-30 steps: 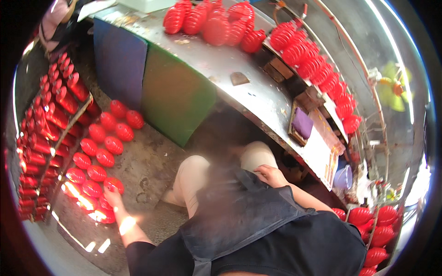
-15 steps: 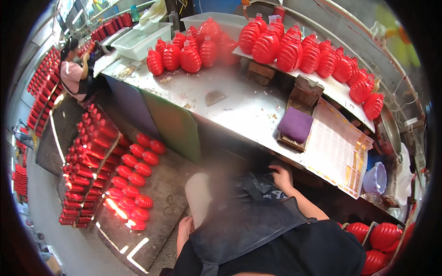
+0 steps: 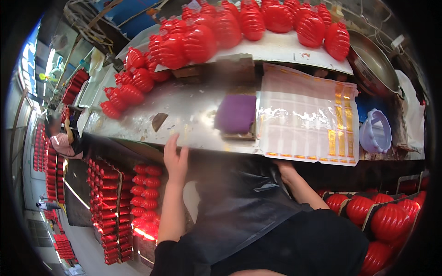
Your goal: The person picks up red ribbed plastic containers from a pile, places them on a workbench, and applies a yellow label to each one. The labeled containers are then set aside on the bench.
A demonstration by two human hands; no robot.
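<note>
My left hand (image 3: 175,159) is raised at the front edge of the metal worktable (image 3: 191,122), its fingers apart and nothing in it. Low by the table's front edge is my right hand (image 3: 286,170), its fingertips hidden under the edge, close to the black apron (image 3: 248,188) on my lap. Between and beyond the hands lies a purple cloth pad (image 3: 235,114) on a small wooden stand. Right of the pad, a sheet of labels (image 3: 304,115) with white and gold strips covers the tabletop. A dark half-round piece (image 3: 159,121) lies left of the pad.
Red ribbed bottles (image 3: 200,42) crowd a raised white shelf (image 3: 285,46) at the back. A lilac basket (image 3: 375,133) and a large metal pan (image 3: 373,60) stand right. Racked red bottles (image 3: 391,221) fill the lower right; more stand lower left. Another person (image 3: 64,140) sits far left.
My left hand has risen from beside my leg to the table edge and opened. My view has turned right, and my body sits closer to the table. The right hand stays low near the edge.
</note>
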